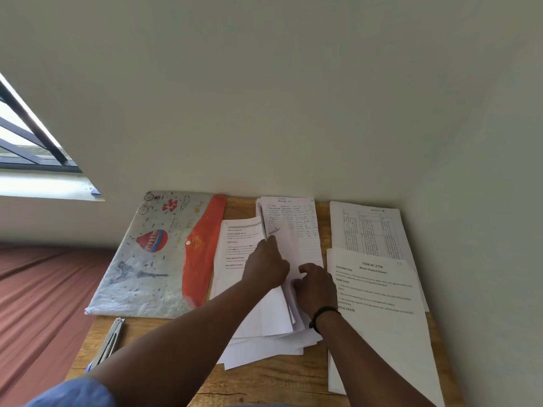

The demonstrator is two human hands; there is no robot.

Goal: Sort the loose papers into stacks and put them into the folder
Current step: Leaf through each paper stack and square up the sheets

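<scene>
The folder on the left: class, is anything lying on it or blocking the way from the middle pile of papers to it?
Nothing visible lies on the folder. Its orange flap appears shut, and the middle pile, under both the left hand and right hand, sits right beside it.

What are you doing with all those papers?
A person is sorting loose white papers on a wooden table. The left hand and right hand both hold a handwritten sheet over the messy middle pile. Two printed stacks lie to the right. The grey plastic folder with the orange flap lies shut on the left, not yet filled.
</scene>
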